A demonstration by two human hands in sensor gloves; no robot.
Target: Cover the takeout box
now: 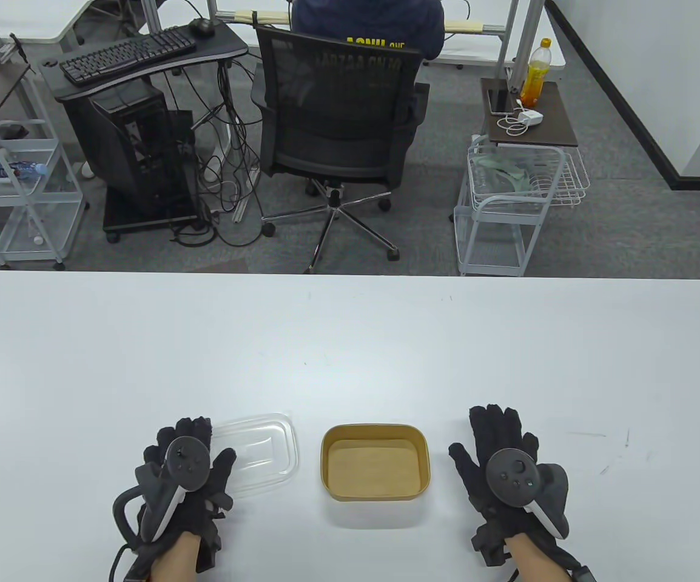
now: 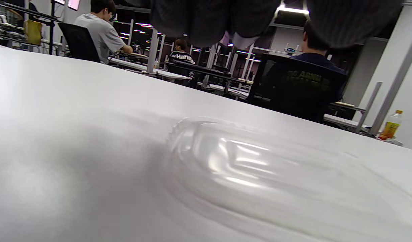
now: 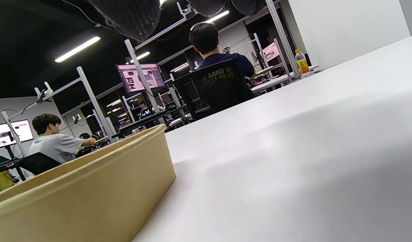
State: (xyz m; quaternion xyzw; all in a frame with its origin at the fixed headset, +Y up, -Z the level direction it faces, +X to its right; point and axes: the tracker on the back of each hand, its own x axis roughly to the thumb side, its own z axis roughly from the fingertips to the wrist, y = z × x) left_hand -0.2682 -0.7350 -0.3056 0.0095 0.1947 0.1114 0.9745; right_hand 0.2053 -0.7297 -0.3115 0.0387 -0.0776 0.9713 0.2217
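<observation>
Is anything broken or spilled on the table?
Nothing looks broken or spilled. The brown takeout box sits upright and empty, and its clear lid lies flat beside it, partly under the left hand.

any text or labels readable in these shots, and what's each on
"AGNU": yellow print on the seated person's dark shirt, partly readable through the mesh chair; the rest is blurred.
"Harv...": shirt of a distant person, cut off.
Bottle label: too small.
Takeout box, clear lid: none.

Beyond my white table (image 1: 350,339) I see a black office chair (image 1: 338,121), far left a keyboard (image 1: 128,54), far right what looks like an orange drink bottle (image 1: 535,73).
</observation>
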